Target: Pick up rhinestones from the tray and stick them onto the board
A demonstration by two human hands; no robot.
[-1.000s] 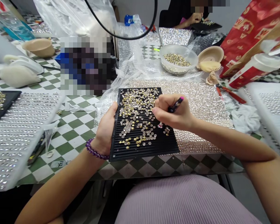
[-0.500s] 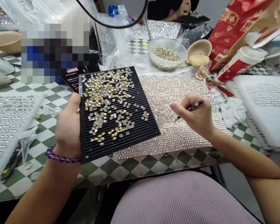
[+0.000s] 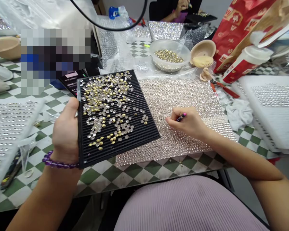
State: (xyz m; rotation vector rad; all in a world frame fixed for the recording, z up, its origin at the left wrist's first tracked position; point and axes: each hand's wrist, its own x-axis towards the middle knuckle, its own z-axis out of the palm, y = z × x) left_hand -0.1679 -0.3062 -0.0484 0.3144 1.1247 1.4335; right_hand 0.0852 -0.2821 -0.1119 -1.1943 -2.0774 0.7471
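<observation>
My left hand [image 3: 65, 133] grips the left edge of a black ridged tray [image 3: 139, 130], its fingers hidden underneath. Loose clear and gold-backed rhinestones [image 3: 106, 96] lie scattered over the ridges, thickest towards the far left. The tray is held tilted above the table, overlapping a sheet covered in rows of rhinestones [image 3: 183, 93]. On that sheet rests my right hand [image 3: 189, 123], closed around a slim dark pen-like tool [image 3: 181, 117] with a pink end. The tool's tip is hidden by the fingers.
Behind the sheet stand a plastic bowl of gold rhinestones [image 3: 170, 57] and a tan bowl [image 3: 203, 51]. Red-handled pliers [image 3: 225, 89], crumpled tissue [image 3: 239, 114] and a red-and-white cup [image 3: 247, 64] are to the right. Another person's hand [image 3: 183, 5] works across the table.
My right hand has moved left and slightly down onto the sheet, turning so the pen-like tool stands more upright. The tray, still in my left hand, sits slightly further left in view.
</observation>
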